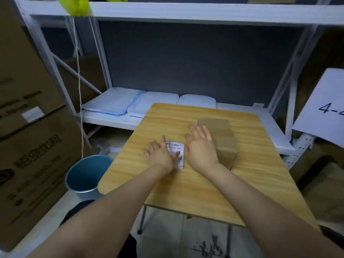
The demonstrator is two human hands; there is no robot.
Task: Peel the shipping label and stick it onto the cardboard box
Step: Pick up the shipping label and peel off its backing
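Forearms: two bare forearms reach from the bottom of the frame over the near edge of the light wood-grain counter [186, 192].
Left hand: the left hand [160, 157] is spread flat, fingers open, gripping nothing, its thumb side lying over the left part of the label.
Right hand: the right hand [200, 146] is also open and empty, palm down, between the label and the box; whether it touches either cannot be told.
Label: the white rectangular shipping label with black barcode [176, 151] lies flat on the counter between the hands, apparently on its backing, not yet peeled.
Box: the plain brown cardboard box [221, 138] sits closed on the counter just right of the right hand, its long top face bare.
Step in hand: judged as getting hold of the label to start the peel.
Doing it well: pinning the sheet with one hand and lifting a corner with the other should separate the backing cleanly; a slow, low peel would limit curling.
Edges: the label sits well in from every counter edge; the box is nearer the right side.
Open room: bare counter lies in front of the hands and beyond the label.
Surroundings: a round blue plastic bin [83, 175] stands on the floor at the left, near the counter's corner; a white metal shelf rack [167, 12] rises behind.
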